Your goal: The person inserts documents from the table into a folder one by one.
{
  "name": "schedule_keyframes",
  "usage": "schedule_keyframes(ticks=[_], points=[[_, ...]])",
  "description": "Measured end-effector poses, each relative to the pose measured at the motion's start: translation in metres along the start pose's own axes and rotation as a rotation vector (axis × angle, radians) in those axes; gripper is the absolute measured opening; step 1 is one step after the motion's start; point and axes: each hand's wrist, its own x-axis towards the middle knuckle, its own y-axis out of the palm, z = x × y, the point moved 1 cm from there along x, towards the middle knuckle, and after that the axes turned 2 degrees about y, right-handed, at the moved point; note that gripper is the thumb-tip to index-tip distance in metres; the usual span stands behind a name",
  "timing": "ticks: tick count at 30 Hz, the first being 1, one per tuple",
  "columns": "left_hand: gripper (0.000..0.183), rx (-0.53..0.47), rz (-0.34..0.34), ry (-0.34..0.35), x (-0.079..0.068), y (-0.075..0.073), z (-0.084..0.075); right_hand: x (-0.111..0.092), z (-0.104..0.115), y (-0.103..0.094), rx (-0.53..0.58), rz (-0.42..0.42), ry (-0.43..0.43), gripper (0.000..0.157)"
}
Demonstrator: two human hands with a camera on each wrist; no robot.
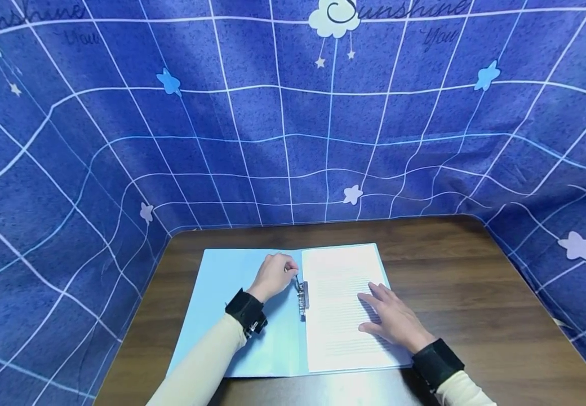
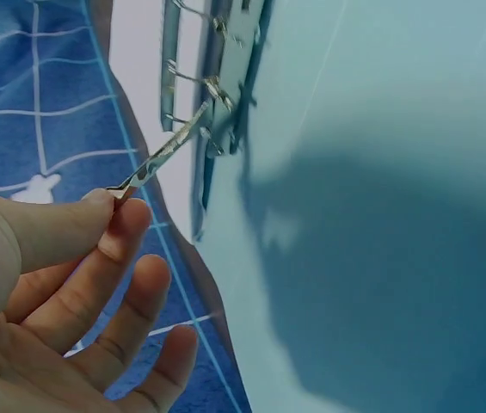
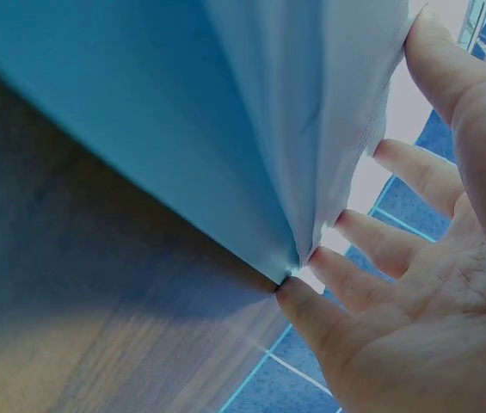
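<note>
A light-blue ring binder lies open with its metal ring mechanism at the spine. White lined sheets are stacked on its right half. Between thumb and index finger, my left hand pinches the end of the mechanism's metal lever, which sticks out at a slant; the other fingers are loosely bent. My right hand is spread over the right side of the sheets. In the right wrist view its fingertips touch the edges of the paper, and the little finger is at the binder's cover.
Under the binder is a brown wooden table. A blue curtain with a white grid, stars and clouds hangs behind the table and along both sides. Each wrist wears a black band.
</note>
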Motion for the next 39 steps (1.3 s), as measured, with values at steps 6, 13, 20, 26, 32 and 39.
schedule_keyframes(ticks=[6,13,20,26,32,39], points=[[0.004,-0.032,-0.027,0.081,-0.027,-0.006,-0.007,0.000,0.000,-0.002,-0.016,0.002,0.008,0.072],[0.005,-0.019,-0.038,0.138,-0.056,0.004,-0.014,-0.002,0.000,0.001,-0.019,0.015,0.017,0.072],[0.008,-0.048,-0.011,0.132,-0.069,0.013,-0.012,-0.003,0.001,0.005,-0.010,0.022,0.024,0.073],[0.009,-0.115,0.076,0.122,-0.065,0.011,-0.006,-0.002,0.001,0.008,-0.020,0.032,0.032,0.073],[0.011,-0.163,0.125,0.131,-0.059,0.010,-0.003,-0.001,0.002,0.008,-0.025,0.025,0.020,0.073],[0.013,-0.120,0.177,0.093,-0.056,0.014,-0.003,0.004,0.002,0.002,-0.035,0.027,0.028,0.073]])
